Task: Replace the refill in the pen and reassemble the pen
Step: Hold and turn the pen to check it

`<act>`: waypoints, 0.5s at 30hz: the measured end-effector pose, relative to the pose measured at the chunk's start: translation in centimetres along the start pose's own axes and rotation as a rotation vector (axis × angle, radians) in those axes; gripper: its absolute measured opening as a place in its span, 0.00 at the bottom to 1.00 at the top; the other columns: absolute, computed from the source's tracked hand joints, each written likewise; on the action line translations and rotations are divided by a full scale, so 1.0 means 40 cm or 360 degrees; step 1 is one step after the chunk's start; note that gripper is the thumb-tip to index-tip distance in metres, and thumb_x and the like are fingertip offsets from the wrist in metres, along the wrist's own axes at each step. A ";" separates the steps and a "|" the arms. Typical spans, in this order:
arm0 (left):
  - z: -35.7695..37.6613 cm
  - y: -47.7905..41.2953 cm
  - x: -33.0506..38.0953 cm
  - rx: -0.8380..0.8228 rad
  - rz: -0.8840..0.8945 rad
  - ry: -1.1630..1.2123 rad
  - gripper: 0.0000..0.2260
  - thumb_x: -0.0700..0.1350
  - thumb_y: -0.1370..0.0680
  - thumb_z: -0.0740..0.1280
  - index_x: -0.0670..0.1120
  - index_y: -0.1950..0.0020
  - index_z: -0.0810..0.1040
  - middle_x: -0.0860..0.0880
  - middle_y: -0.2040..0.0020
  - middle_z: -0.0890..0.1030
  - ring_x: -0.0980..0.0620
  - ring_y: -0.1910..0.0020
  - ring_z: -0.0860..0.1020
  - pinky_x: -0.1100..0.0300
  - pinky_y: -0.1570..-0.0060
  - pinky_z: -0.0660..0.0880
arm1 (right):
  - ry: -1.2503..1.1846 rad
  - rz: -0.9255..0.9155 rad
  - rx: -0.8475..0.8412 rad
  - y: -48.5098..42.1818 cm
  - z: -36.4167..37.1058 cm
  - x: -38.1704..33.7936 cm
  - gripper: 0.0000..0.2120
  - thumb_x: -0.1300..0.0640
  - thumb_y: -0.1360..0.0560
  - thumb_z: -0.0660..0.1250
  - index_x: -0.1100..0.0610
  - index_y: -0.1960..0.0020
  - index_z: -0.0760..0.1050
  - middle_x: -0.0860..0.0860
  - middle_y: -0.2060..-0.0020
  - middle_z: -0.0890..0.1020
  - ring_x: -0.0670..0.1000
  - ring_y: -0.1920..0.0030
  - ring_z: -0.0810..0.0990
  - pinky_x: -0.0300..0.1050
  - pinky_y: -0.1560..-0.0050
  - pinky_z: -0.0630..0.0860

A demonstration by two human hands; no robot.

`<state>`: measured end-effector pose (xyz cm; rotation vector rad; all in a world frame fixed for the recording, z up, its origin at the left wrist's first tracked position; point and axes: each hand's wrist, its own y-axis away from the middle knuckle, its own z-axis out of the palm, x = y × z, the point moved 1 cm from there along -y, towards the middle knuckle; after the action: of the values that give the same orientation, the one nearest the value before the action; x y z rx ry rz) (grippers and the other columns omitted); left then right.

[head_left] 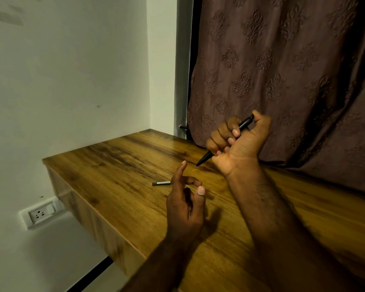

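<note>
A black pen (243, 124) is gripped in the fist of my right hand (238, 142), held above the table. Its tip points down and left toward the wood, and my thumb sits on its top end. My left hand (185, 201) hovers over the table with fingers loosely spread, holding nothing. A thin dark refill (161, 183) lies flat on the table just left of my left hand's fingers, partly hidden behind them.
The wooden table (122, 165) stands against a white wall on the left, with its left edge dropping off to the floor. A brown patterned curtain (282, 70) hangs behind it. A wall socket (40, 213) sits low on the left.
</note>
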<state>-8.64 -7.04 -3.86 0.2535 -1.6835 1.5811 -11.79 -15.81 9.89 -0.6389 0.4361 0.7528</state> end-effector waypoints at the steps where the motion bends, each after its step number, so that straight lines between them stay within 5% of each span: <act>1: 0.000 0.000 -0.002 0.0002 -0.0013 0.0003 0.26 0.55 0.23 0.59 0.48 0.27 0.63 0.54 0.55 0.79 0.60 0.73 0.73 0.66 0.72 0.68 | 0.0025 -0.0003 -0.0016 0.002 0.004 0.000 0.25 0.37 0.33 0.61 0.54 0.76 0.60 0.47 0.83 0.58 0.47 0.82 0.53 0.32 0.76 0.53; 4: -0.001 -0.001 -0.003 -0.0019 -0.0020 -0.0027 0.18 0.54 0.22 0.59 0.54 0.32 0.67 0.54 0.55 0.79 0.60 0.71 0.74 0.66 0.70 0.70 | 0.0146 0.0015 -0.0015 0.000 0.012 -0.004 0.26 0.38 0.27 0.50 0.55 0.75 0.59 0.48 0.82 0.58 0.47 0.81 0.52 0.34 0.75 0.51; 8: -0.003 -0.005 0.004 -0.0029 -0.0033 -0.0065 0.13 0.52 0.22 0.60 0.57 0.37 0.70 0.54 0.57 0.79 0.59 0.69 0.75 0.68 0.70 0.70 | 0.0239 0.0112 -0.0009 0.002 0.022 0.002 0.27 0.38 0.26 0.50 0.55 0.76 0.60 0.48 0.83 0.59 0.47 0.83 0.54 0.34 0.75 0.51; 15: 0.002 -0.003 -0.005 0.0091 -0.0015 -0.0010 0.21 0.50 0.23 0.62 0.50 0.30 0.65 0.52 0.57 0.79 0.53 0.68 0.76 0.53 0.70 0.74 | 0.0110 -0.0036 0.0164 -0.003 0.001 0.001 0.22 0.39 0.33 0.55 0.55 0.74 0.58 0.48 0.82 0.57 0.47 0.80 0.51 0.34 0.76 0.52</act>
<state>-8.47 -7.18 -3.88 0.2953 -1.6409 1.6248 -11.68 -15.81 9.93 -0.5735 0.5270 0.6840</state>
